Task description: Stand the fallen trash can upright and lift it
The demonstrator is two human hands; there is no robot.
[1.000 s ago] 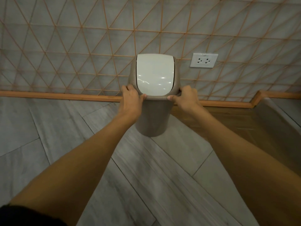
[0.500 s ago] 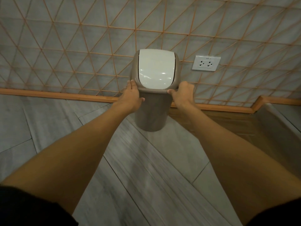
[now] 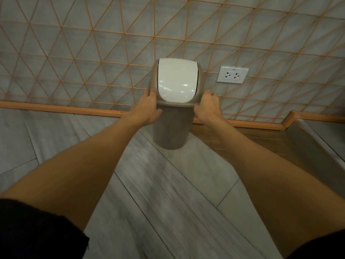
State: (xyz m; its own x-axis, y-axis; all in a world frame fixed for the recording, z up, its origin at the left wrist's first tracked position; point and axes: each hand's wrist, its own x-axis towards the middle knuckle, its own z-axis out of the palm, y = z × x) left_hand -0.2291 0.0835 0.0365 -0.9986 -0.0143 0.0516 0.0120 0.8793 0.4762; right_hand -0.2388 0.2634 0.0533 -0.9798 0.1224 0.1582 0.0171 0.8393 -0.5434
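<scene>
The trash can (image 3: 172,128) is taupe plastic with a glossy white swing lid (image 3: 176,80). It stands upright in front of me, near the tiled wall. My left hand (image 3: 149,107) grips the left side of its rim, fingers reaching up along the lid frame. My right hand (image 3: 207,106) grips the right side of the rim. Whether the can's base touches the floor I cannot tell; its bottom edge shows above the grey tiles.
A grey wall with an orange triangle grid rises behind the can, with a white double socket (image 3: 232,74) to its right. An orange skirting board (image 3: 56,108) runs along the floor. A wooden floor patch and a grey ledge (image 3: 317,146) lie at right.
Both hands have stayed on the rim while the can has risen slightly against the wall. My left fingers have slid higher along the lid frame.
</scene>
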